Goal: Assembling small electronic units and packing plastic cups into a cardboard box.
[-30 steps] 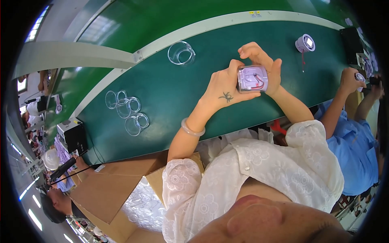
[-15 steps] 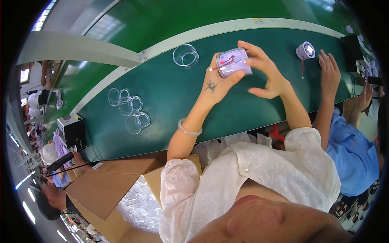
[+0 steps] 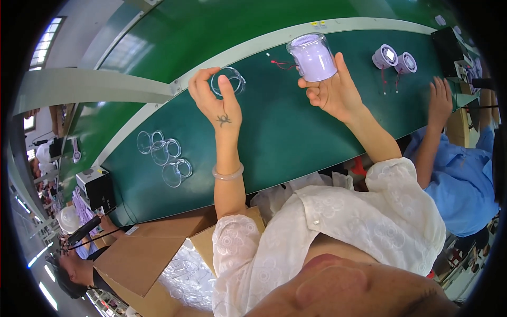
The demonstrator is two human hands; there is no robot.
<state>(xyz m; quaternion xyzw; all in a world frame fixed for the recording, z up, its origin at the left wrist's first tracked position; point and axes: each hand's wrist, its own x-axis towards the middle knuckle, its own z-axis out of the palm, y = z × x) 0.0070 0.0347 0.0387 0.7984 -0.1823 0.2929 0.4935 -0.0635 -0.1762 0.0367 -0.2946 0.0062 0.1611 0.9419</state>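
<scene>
My right hand (image 3: 330, 98) holds up a lilac cylindrical unit (image 3: 317, 62) from below and the right side. A clear cup (image 3: 305, 40) surrounds the unit, its rim showing at the top. From the unit's left side a thin red wire (image 3: 283, 65) with a small white plug sticks out. Farther left, my left hand (image 3: 215, 98) has its thumb and fingers curled round a second clear cup (image 3: 238, 82) at the table's far side. Part of that cup is hidden behind the thumb.
Several clear cups (image 3: 171, 150) stand grouped on the green table (image 3: 269, 140) at left. Two lilac units with red wires (image 3: 385, 56) lie at right, near a co-worker's hand (image 3: 439, 99). An open cardboard box (image 3: 153, 251) holding clear wrapped items is at lower left.
My left hand has left the lilac unit and reached left to the clear cup. My right hand has raised and turned the unit upright. A second lilac unit now shows at right.
</scene>
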